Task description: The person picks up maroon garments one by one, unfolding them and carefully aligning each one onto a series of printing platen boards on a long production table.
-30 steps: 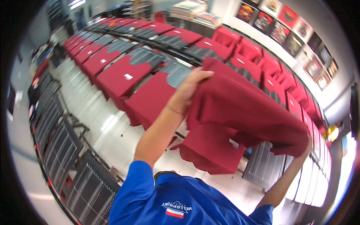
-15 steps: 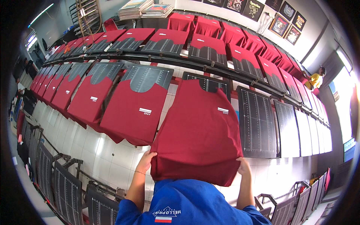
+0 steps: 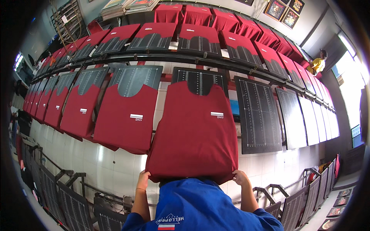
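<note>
A dark red shirt panel (image 3: pixel 192 138) with a curved neckline and a small white chest print lies over a black ruled printing board (image 3: pixel 200 82). The board's far end shows above the neckline. At the panel's near left corner my left hand (image 3: pixel 143 179) grips the hem with closed fingers. My right hand (image 3: pixel 241 178) pinches the same hem at the near right corner. Between the two hands the near edge hangs close to my blue shirt. Just left lies another red shirt panel (image 3: pixel 125 125), flat on its own grey board, with a matching print.
To the right stand bare black boards (image 3: pixel 259 119) in a row. Beyond a long dark rail (image 3: pixel 189 59), more boards carry red panels. A person in yellow (image 3: pixel 318 65) stands at the far right. Behind me on both sides are racks of boards (image 3: pixel 75 204). Stacked frames (image 3: pixel 129 7) sit at the back.
Both hands have drawn the hem nearer to me, and the panel now lies straighter and smoother on its board. The view has shifted a little, so the surroundings appear farther left.
</note>
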A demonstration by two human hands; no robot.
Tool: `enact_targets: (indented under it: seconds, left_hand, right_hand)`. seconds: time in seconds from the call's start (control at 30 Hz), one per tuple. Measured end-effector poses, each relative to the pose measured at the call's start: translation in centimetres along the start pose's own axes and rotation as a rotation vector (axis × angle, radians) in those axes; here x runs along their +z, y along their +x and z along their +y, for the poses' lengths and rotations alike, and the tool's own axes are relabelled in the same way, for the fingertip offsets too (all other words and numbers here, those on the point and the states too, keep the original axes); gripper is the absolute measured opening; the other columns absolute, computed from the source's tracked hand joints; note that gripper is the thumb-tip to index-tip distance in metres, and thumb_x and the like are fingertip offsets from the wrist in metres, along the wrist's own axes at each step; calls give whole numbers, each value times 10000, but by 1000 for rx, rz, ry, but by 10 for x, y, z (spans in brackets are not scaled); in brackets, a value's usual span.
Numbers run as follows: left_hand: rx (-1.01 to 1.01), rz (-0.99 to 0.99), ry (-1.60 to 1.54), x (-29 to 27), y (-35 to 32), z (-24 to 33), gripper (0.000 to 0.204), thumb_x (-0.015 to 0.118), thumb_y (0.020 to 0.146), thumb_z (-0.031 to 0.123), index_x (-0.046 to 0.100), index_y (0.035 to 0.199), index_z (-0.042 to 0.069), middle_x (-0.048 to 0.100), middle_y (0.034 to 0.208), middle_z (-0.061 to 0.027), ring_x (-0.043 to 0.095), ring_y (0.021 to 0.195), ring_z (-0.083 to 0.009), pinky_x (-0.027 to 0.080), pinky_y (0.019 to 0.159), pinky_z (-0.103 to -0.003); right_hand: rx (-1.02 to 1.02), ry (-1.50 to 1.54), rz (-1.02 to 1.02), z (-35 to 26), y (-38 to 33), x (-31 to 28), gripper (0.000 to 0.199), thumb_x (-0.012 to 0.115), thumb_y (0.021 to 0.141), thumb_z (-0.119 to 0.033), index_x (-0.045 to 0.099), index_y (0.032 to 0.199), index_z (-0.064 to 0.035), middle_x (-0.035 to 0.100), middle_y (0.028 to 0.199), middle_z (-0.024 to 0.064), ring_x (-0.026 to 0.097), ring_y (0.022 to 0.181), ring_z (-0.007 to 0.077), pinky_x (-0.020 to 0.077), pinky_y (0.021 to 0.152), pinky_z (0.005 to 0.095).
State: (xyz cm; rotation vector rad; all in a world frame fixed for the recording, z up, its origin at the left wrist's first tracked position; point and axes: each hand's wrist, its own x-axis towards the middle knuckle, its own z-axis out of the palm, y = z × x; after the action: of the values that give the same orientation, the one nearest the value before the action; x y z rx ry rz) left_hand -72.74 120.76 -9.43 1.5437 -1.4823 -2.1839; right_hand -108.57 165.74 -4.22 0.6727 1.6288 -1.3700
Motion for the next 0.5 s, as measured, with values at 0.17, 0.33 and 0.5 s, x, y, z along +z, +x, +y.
enact_targets:
  seconds: [0.17, 0.33, 0.5]
  left_hand:
    - [466, 465, 986, 65, 9, 64, 361, 522, 802, 81, 555, 1135, -54, 586, 1101, -242, 540, 1040, -413, 426, 926, -433]
    - [770, 164, 474, 144, 63, 187, 478, 533, 922, 205, 424, 1325, -29, 479, 1313, -208, 474, 1206, -330, 372, 1017, -395]
    - [-66, -343, -167, 135, 125, 169, 860, 357, 869, 720, 296, 1460, 99, 345, 1476, -106, 350, 1339, -271, 291, 1099, -396]
  right_hand:
    - [-411, -635, 173, -16, 48, 3, 382, 480, 927, -264, 594, 1130, 39, 607, 1151, 158, 571, 1032, 220, 444, 865, 317]
    - [-900, -268, 117, -118, 60, 90, 493, 421, 997, -320, 435, 1319, 53, 541, 1263, 177, 491, 1177, 227, 351, 1020, 325]
    - [-18, 131, -340, -151, 86, 90, 859, 240, 889, -729, 504, 1315, -32, 518, 1334, 164, 541, 1189, 249, 426, 991, 387]
